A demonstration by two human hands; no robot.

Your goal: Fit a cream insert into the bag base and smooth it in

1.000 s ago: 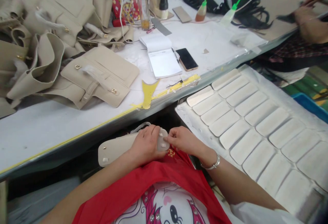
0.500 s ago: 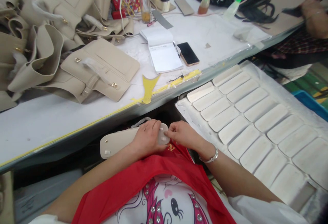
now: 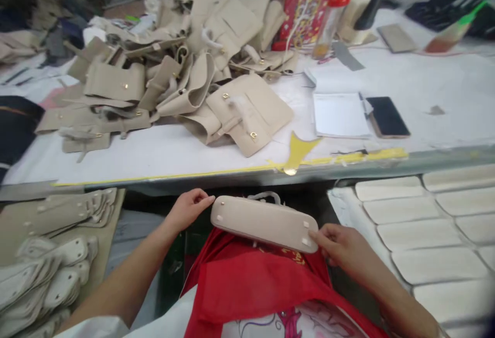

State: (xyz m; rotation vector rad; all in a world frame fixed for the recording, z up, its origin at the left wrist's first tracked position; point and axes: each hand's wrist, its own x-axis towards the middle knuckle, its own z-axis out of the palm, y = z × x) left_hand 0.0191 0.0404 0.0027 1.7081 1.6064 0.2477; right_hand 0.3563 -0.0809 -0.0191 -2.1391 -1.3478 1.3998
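A beige handbag (image 3: 263, 222) rests across my lap on the red apron (image 3: 255, 286), its long rounded base facing up. Small white tabs sit near both ends of the base, and a bare gold stud (image 3: 222, 203) shows at the left end. Behind the base a wrapped handle (image 3: 266, 195) sticks up. My left hand (image 3: 188, 210) has its fingers closed, thumb and forefinger touching the bag's left end. At the right end, my right hand (image 3: 337, 244) pinches the corner beside a white tab (image 3: 306, 241). The bag's body below is hidden.
On the white table (image 3: 154, 152) lie piled beige bag pieces (image 3: 228, 29), a notepad (image 3: 340, 114), a phone (image 3: 389, 116) and a yellow scrap (image 3: 297, 150). Rows of pale rounded panels (image 3: 417, 224) cover a board at right. Stacked strap-like pieces (image 3: 58, 276) lie at lower left.
My view has turned left. My left hand has moved from over the bag's right part to its left end, uncovering the base. My right hand stays at the right end.
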